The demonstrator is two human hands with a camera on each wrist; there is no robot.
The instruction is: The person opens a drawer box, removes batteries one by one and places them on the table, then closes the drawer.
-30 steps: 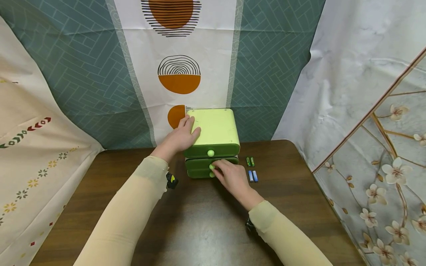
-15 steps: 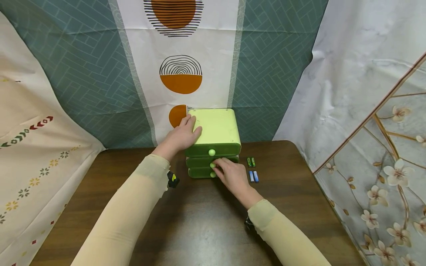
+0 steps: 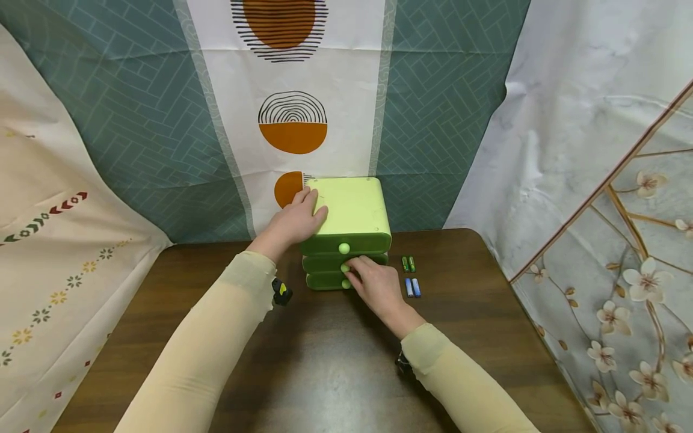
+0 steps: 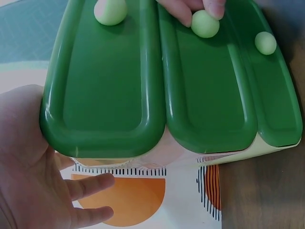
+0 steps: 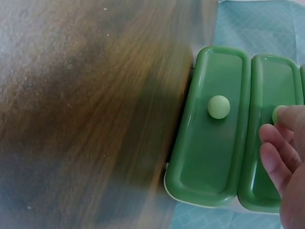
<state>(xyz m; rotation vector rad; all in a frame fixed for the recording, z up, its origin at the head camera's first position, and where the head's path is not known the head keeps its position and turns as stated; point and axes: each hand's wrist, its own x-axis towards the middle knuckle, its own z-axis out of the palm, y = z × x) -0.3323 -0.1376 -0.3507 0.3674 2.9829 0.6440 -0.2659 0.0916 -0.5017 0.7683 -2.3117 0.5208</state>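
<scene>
A small three-drawer cabinet (image 3: 354, 207) has a pale green top and dark green drawer fronts, each with a round pale green knob. My left hand (image 3: 295, 224) rests on the left part of its top, fingers spread; in the left wrist view some fingers stick out past the cabinet's side. With thumb and fingertips, my right hand (image 3: 376, 288) pinches the middle drawer's knob (image 4: 205, 24). The middle drawer front (image 4: 209, 86) sits about level with its neighbours. Above it is the top drawer's knob (image 3: 344, 248), below it the bottom drawer's knob (image 5: 218, 107).
Two green batteries (image 3: 408, 264) and two blue-and-white batteries (image 3: 412, 287) lie on the brown wooden table (image 3: 325, 361), right of the cabinet. A patterned cloth (image 3: 449, 120) hangs close behind, with further cloths (image 3: 585, 180) at the sides.
The middle drawer has slid slightly inward, its knob and my right fingers moving back with it. My left hand has stayed on the cabinet top.
</scene>
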